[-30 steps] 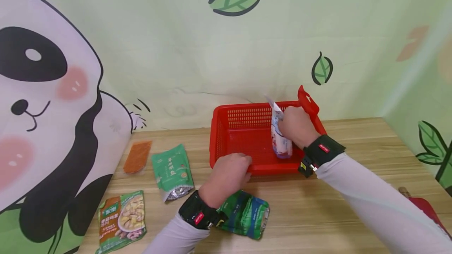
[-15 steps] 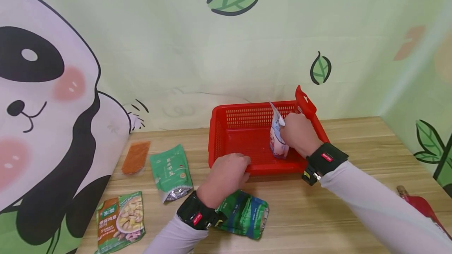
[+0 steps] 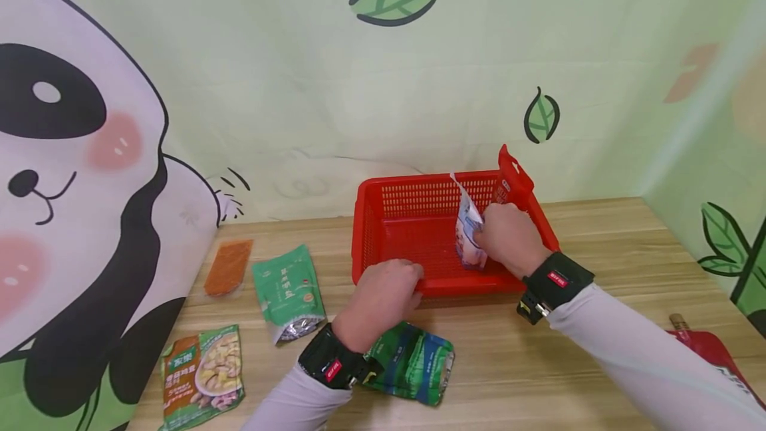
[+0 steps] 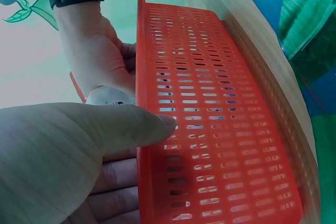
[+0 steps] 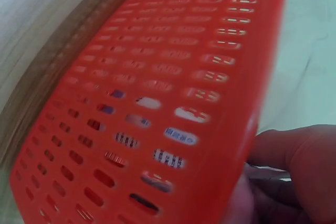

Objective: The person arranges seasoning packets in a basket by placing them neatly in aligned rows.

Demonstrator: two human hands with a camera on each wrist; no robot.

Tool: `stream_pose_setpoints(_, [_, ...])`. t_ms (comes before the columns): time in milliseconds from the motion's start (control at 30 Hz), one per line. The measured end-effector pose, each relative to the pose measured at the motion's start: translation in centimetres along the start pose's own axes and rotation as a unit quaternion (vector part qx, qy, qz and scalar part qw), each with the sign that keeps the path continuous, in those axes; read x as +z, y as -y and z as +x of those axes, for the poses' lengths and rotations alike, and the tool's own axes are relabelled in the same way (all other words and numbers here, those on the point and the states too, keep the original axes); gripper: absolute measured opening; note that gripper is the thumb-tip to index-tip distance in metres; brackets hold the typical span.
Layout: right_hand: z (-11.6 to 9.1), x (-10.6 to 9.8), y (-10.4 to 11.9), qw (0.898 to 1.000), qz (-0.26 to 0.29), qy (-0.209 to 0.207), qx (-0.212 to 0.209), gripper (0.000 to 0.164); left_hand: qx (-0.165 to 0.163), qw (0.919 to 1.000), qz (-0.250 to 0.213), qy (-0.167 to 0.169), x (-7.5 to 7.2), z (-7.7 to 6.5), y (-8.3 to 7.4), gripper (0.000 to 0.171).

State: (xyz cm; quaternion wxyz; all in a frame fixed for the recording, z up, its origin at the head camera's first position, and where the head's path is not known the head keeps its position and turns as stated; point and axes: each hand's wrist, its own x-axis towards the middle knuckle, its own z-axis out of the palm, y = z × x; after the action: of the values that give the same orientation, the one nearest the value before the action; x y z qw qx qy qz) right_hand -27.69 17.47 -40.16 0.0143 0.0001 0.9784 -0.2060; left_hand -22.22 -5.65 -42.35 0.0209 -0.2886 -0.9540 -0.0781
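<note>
A red slotted plastic basket [image 3: 413,287] stands against the back wall. My left hand [image 3: 383,294] grips its front rim; in the left wrist view the thumb [image 4: 123,124] presses the outer wall while the fingers go inside. Over the basket's right half, my right hand [image 3: 511,235] holds a white-and-blue printed packet [image 3: 469,235] upright inside, its top edge leaning left. Printed parts of that packet show through the slots in the right wrist view. The right fingertips are partly hidden behind the packet and the basket wall. Beside it, a red packet [image 3: 513,175] stands at the right end.
Left of the basket lie an orange packet [image 3: 229,268], a green pouch [image 3: 288,291] and a brown-and-green food packet [image 3: 203,374]. A green-and-blue pouch [image 3: 413,361] lies partly under my left wrist. A red item [image 3: 712,351] sits at the right, near my right sleeve.
My right hand has moved slightly down toward the basket's front, shifting the white-and-blue packet a little left. The left hand stays on the rim.
</note>
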Motion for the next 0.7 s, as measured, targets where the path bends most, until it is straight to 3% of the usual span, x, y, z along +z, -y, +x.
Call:
stream_pose_setpoints(200, [0.5,0.2,-0.2,1.000,0.008,-0.003,-0.024,0.028,0.001,1.0000,-0.002,-0.003,0.1,0.0,0.1,0.021])
stream_pose_setpoints(700, [1.8,0.3,0.1,0.999,0.007,-0.032,-0.028,0.023,-0.003,1.0000,0.002,0.005,0.0,0.0,0.1,0.024])
